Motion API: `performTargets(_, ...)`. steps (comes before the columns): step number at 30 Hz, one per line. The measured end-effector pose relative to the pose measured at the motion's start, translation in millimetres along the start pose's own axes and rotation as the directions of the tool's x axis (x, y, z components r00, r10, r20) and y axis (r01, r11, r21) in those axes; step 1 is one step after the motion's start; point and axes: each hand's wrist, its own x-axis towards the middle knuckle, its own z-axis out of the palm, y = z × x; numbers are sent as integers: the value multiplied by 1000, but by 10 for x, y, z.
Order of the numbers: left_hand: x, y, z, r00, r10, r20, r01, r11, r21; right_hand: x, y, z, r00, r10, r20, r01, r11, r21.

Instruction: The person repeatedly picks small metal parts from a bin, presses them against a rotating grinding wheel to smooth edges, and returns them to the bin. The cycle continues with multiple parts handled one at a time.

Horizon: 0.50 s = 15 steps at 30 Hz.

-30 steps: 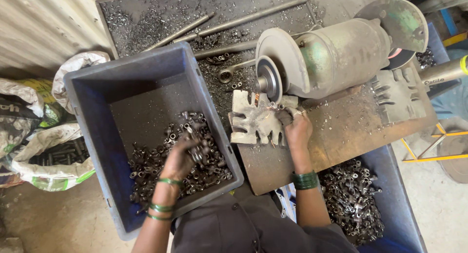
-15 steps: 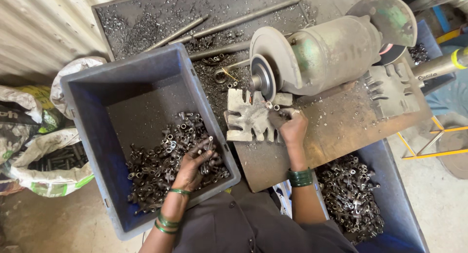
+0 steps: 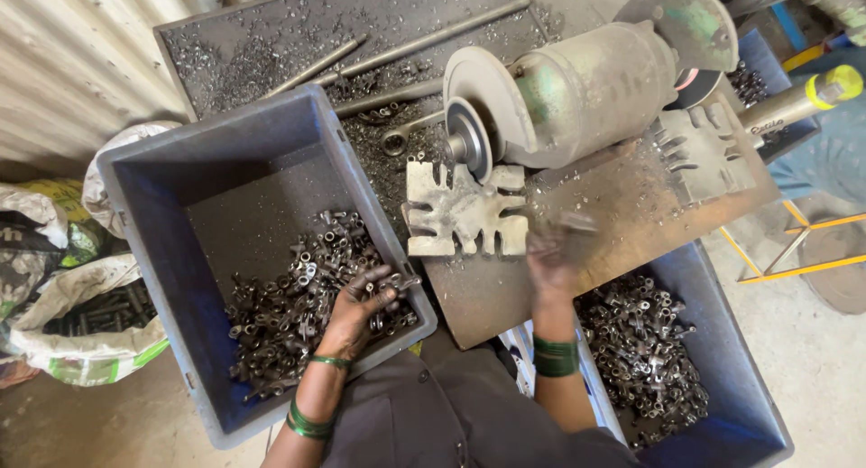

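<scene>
My left hand (image 3: pixel 356 307) reaches into the left blue bin (image 3: pixel 144 197), its fingers curled around a few of the small dark metal parts (image 3: pixel 289 305) heaped there. My right hand (image 3: pixel 552 256) is a blur over the rusty metal table plate (image 3: pixel 622 215), just right of the pale slotted rest (image 3: pixel 465 211). Whether it holds a part is hidden by the blur. Above the rest stands a bench grinder (image 3: pixel 586 89), its grey wheel (image 3: pixel 469 139) facing the rest. Green bangles sit on both wrists.
A second blue bin (image 3: pixel 731 378) at lower right holds more small metal parts (image 3: pixel 640 342). Steel rods (image 3: pixel 424 39) and metal swarf lie on a dark tray behind. Sacks (image 3: pixel 63 287) sit left of the bin. A yellow frame (image 3: pixel 794 242) stands at right.
My right hand has pulled back from the slotted rest by the wheel toward the right and is now blurred. My left hand stays in the left bin, fingers closing on parts.
</scene>
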Motion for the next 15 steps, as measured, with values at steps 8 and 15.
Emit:
performTargets(8,102,-232,-92,967,179,181,-221,942,253,-685,-24,673,623,366,691,212,772,-599)
performTargets(15,0,-98,74,965,256,56,-262,952,158,-487,-37,805,697,527,487,83,614,-785)
